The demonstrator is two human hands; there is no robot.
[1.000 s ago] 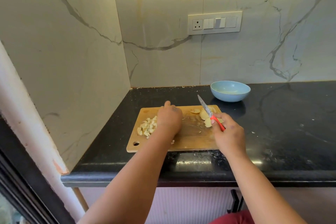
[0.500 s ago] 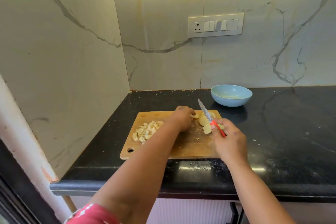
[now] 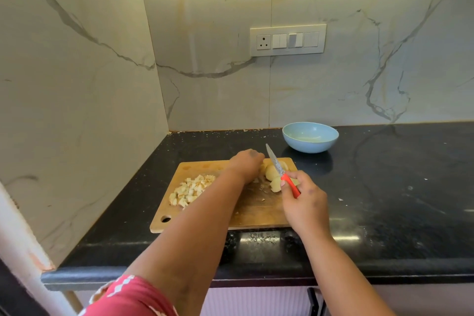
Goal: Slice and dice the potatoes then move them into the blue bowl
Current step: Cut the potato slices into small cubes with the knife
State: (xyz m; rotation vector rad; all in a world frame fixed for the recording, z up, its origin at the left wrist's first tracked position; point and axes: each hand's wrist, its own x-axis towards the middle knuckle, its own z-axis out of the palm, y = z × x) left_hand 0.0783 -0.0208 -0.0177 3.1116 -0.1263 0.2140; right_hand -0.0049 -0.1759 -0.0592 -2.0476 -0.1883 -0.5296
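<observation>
Where board [image 3: 259, 215] ends, bare counter [image 3: 384, 200].

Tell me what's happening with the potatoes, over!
Right hand grips knife, blade up. Left hand reaching potato pieces on board. Diced pile waiting; bowl has no potato yet. Nothing blocking.
</observation>
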